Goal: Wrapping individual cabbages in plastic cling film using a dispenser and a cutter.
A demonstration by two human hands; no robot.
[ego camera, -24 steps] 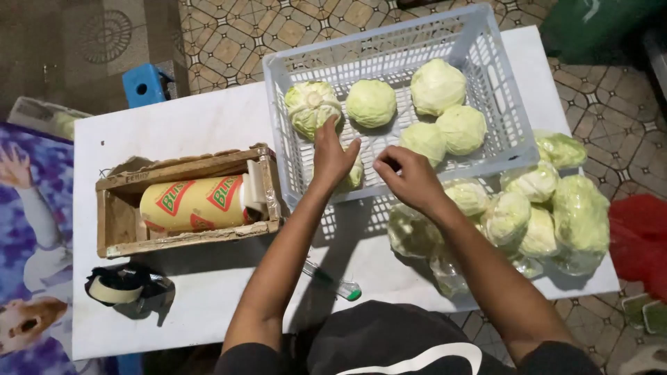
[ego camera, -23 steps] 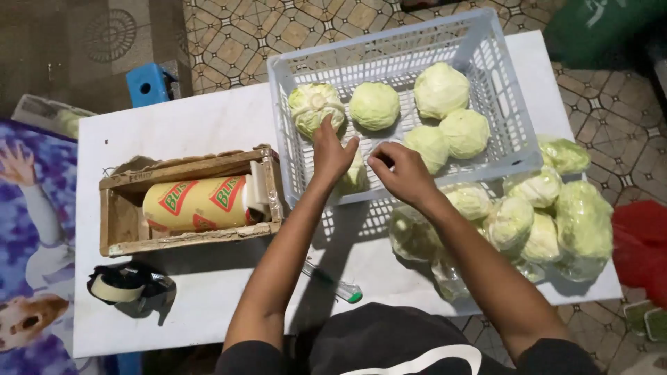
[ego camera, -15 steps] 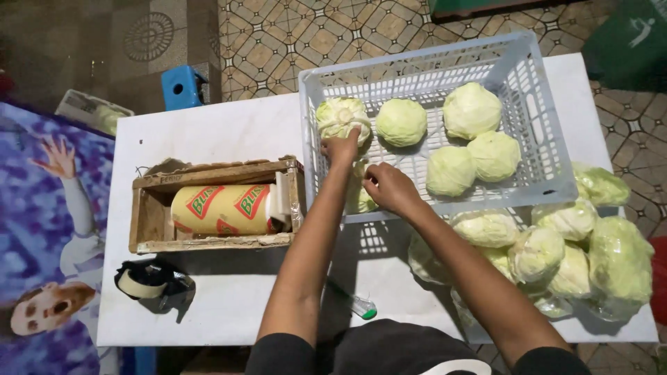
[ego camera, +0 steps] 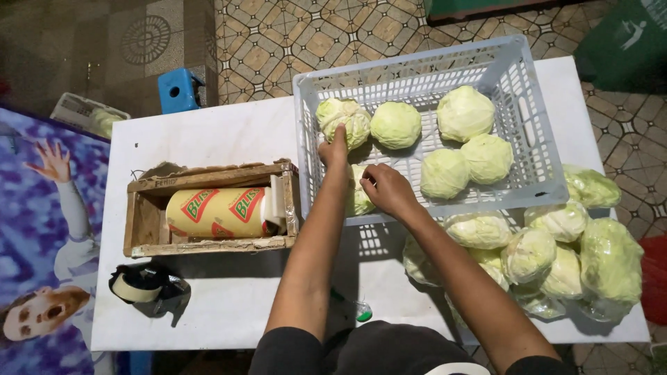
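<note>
Two hands in the white crate: left hand fingers touch a cabbage, right hand curled.

yellow red-labelled film roll in wooden box

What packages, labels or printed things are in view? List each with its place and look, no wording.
Cling film roll: lying in the wooden box left of the basket; yellow cylinder, red and green label patches.
Printed mat: left of the table; blue-purple, with pictured figures.
Wrapped cabbages: piled right of the right hand; pale green in clear film.
</note>
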